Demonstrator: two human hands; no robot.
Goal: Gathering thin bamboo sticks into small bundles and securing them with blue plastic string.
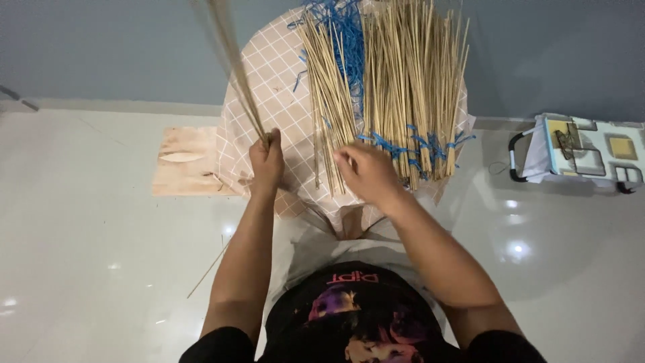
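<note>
We see the left hand (267, 161) closed in a fist around the lower end of a small bunch of thin tan bamboo sticks (232, 64), held raised and blurred, its long axis running from the fist up toward 11 o'clock. The right hand (366, 173) rests, fingers curled, on the near ends of the large fan of loose tan bamboo sticks (386, 87); whether it pinches a stick or only presses on the ends we cannot tell. That fan lies on a beige, white-gridded cloth-covered surface (269, 87) at 12 o'clock from the torso, sticks pointing roughly 12 to 6 o'clock with slight splay, near ends toward us. Blue plastic string pieces (416, 144) cross the near ends of the right-hand group, and a tangle of blue string (342, 33) sits among the far ends. We judge the sticks light, stiff along their length but easily snapped, smooth and prone to slide out of a loose grasp; the best hold looks to be near one end, fully encircled, as the left hand does. At 9 o'clock of the cloth a flat pale wooden board (185, 161) lies on the glossy white floor (101, 255); one stray thin stick (208, 269) lies on the floor by the left forearm. At 3 o'clock stands a white patterned bag with a black handle (584, 151).
</note>
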